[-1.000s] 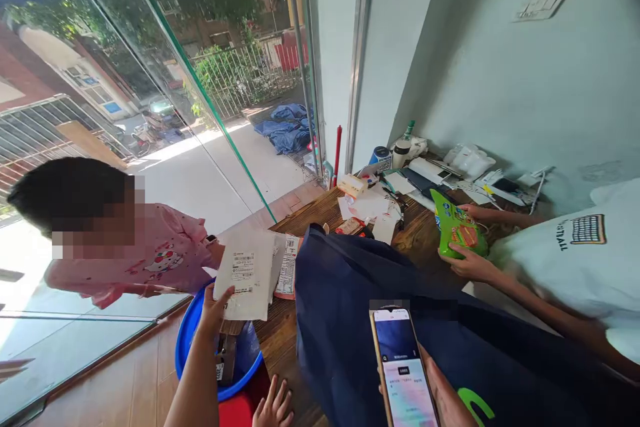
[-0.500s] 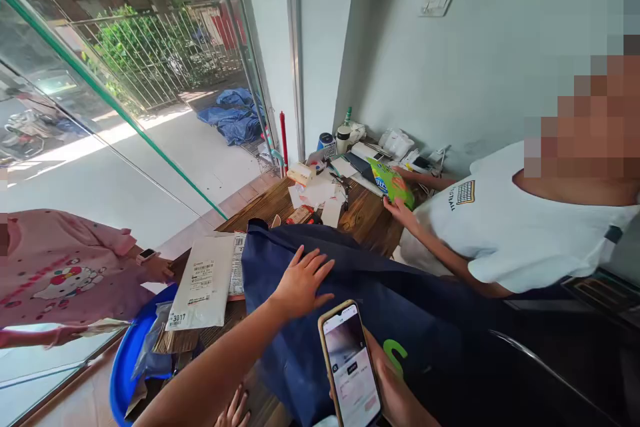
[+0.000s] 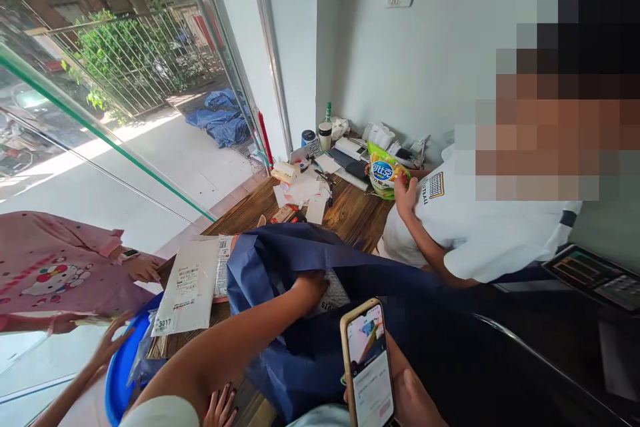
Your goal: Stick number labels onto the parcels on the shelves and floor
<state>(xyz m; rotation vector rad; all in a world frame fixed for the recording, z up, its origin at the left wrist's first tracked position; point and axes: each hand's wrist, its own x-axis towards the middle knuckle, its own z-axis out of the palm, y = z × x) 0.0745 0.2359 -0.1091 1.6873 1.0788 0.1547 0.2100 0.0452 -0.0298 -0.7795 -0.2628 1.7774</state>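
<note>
My left hand (image 3: 310,292) reaches into the mouth of a large dark blue bag (image 3: 280,347). Its fingers are curled at the edge of a pale, printed parcel (image 3: 336,292), partly hidden by the bag's folds. In my right hand (image 3: 413,383) is a smartphone (image 3: 369,363), held upright with its lit screen facing me. A camera picture fills the upper part of that screen, with text below. The phone stands just in front of the bag.
A white parcel (image 3: 185,293) marked 3017 lies on the wooden table (image 3: 350,213) beside a blue tub (image 3: 113,373). A person in white holds a green snack bag (image 3: 384,170). Another wears pink at left. Other people's hands (image 3: 220,407) are close by.
My left hand has gone from lying spread on the bag to inside its opening, where a parcel now shows. The phone has shifted right. The person in white has raised the snack bag.
</note>
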